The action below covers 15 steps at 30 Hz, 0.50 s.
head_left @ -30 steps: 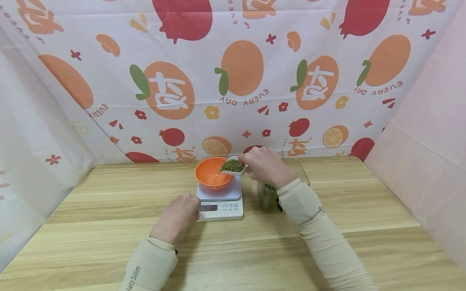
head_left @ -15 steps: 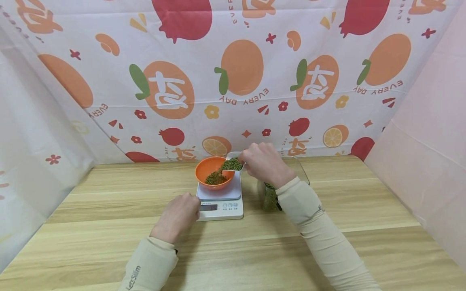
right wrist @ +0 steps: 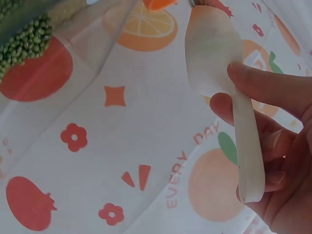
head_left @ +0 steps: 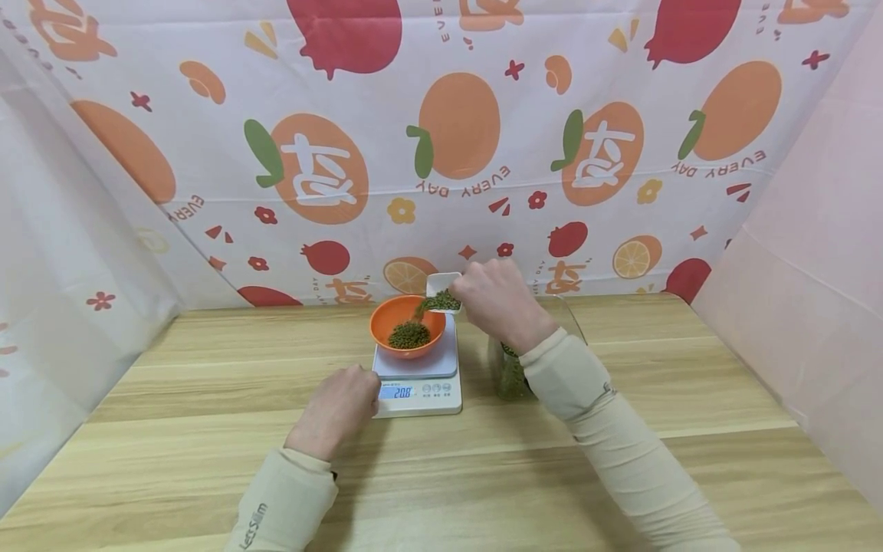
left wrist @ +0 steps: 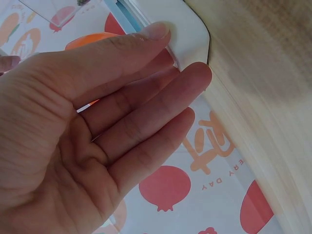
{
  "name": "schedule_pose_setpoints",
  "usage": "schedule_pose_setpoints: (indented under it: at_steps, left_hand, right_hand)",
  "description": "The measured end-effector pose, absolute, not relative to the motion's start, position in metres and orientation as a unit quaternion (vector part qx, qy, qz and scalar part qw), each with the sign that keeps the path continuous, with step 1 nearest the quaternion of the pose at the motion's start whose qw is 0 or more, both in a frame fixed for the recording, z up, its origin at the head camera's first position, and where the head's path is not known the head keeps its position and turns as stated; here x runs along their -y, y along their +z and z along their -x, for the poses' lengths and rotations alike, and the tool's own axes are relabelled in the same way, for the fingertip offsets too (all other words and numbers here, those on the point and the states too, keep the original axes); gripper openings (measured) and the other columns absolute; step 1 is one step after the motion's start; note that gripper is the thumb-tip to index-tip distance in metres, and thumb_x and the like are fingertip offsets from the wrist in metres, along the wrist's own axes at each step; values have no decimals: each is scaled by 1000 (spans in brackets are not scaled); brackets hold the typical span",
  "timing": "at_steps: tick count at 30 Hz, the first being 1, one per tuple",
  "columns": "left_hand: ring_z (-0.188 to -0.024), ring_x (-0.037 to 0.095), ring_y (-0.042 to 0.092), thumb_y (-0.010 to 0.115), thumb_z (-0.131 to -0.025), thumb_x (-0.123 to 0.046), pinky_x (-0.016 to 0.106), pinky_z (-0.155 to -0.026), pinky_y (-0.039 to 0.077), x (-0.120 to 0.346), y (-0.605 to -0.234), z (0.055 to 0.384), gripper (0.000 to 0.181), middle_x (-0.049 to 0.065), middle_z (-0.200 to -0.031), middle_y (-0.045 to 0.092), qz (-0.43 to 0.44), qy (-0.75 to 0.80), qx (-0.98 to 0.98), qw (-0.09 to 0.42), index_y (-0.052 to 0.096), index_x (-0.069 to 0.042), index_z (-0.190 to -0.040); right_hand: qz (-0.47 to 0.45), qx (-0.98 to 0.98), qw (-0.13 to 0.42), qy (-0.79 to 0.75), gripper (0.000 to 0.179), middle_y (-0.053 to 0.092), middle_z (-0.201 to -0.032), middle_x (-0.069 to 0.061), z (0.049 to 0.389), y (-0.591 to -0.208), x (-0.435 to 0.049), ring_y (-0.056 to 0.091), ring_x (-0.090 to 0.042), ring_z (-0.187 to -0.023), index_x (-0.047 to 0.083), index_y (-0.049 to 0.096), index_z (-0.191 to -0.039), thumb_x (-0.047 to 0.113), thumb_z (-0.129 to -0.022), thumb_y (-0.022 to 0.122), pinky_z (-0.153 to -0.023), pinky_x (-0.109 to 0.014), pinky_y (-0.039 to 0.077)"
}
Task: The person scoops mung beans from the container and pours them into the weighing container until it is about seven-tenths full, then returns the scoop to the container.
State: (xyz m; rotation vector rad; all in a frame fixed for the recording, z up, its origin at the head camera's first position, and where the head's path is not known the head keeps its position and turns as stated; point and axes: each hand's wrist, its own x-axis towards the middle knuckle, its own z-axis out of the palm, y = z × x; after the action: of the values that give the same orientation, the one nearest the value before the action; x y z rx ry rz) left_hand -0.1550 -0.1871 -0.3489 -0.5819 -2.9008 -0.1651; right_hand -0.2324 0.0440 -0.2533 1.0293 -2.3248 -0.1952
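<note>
My right hand (head_left: 498,300) grips the handle of a white scoop (right wrist: 214,53), thumb against its neck. The scoop is tipped over the right rim of an orange bowl (head_left: 386,313), and small green beans (head_left: 441,300) pour from its lip. A heap of beans (head_left: 410,335) lies in the bowl, which stands on a white kitchen scale (head_left: 448,368). Its lit display (head_left: 398,393) reads about 20.8. My left hand (head_left: 338,410) holds the scale's left front corner between thumb and index finger; the other fingers (left wrist: 156,107) extend loosely below.
Right of the scale, a clear container (head_left: 512,379) holds more green beans, partly hidden behind my right hand and sleeve. The wooden table (head_left: 172,414) runs back to a fruit-print cloth (head_left: 462,222), with pale cloth at both sides.
Beans have poured from the scoop into the nearly bare bowl and built a heap. The right hand has risen and tilted the scoop further. The scale's display has lit up; the left hand stays put.
</note>
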Motion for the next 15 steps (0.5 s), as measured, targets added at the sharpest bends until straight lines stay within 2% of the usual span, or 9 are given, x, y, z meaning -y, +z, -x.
schedule_pose_setpoints:
  at_steps: [5,8,12,15]
  left_hand:
    - [-53,15,44,78,-78,6,30,-50,41,187,-348,155,14,3,-58,55,193,-47,976,84,68,0,-70]
    - [-53,15,44,78,-78,6,30,-50,41,187,-348,155,14,3,-58,56,195,-46,976,84,68,0,-70]
    - [-54,15,44,78,-78,5,30,-51,41,187,-348,156,14,3,-59,56,197,-49,976,82,69,0,-71]
    - [-53,15,44,78,-78,6,30,-50,40,187,-347,156,14,3,-59,56,195,-48,976,81,68,0,-70]
  right_hand:
    - [-383,867,306,-88,36,36,-55,2,231,-248,-44,28,-13,-50,12,74,-71,-14,-84,54,-45,-25,22]
    - [-391,859,315,-100,37,42,-56,2,230,-246,-44,31,-14,-49,13,71,-67,-14,-84,54,-44,-26,27]
    - [-400,848,324,-128,33,54,-63,-1,227,-242,-43,42,-16,-48,13,75,-71,-11,-87,58,-44,-28,40]
    - [-398,844,325,-154,29,58,-65,-2,226,-239,-42,47,-17,-48,13,77,-75,-7,-89,62,-46,-29,45]
